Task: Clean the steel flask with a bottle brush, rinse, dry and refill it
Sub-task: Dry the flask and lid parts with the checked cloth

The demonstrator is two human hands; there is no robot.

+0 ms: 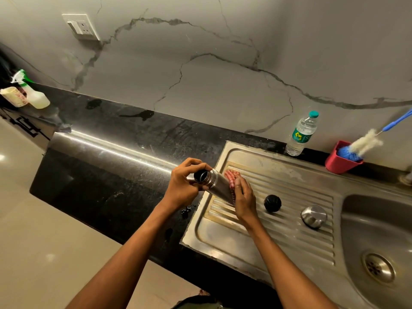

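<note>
- The left hand (181, 186) gripped the steel flask (214, 186) at its open neck, fingers curled over the rim and thumb beneath, so the flask lay tilted between both hands above the ribbed draining board (289, 219).
- The right hand (244, 201) pressed a red-and-white checked cloth (231, 179) against the flask's lower body; its fingers lay fairly flat along the cloth, and how far they wrapped round I could not tell.
- Just to the right of the right hand, a black stopper (272, 203) sat on the board, and beyond it a steel cap (314, 216).
- Further right of that hand lay the sink basin (356, 219).
- Beyond the right hand, by the wall, stood a plastic water bottle (302, 134), and right of it a red holder (340, 162) with the bottle brush (365, 143) leaning in it.
- Far left of the left hand, a spray bottle (33, 94) stood on the dark counter (122, 152).
</note>
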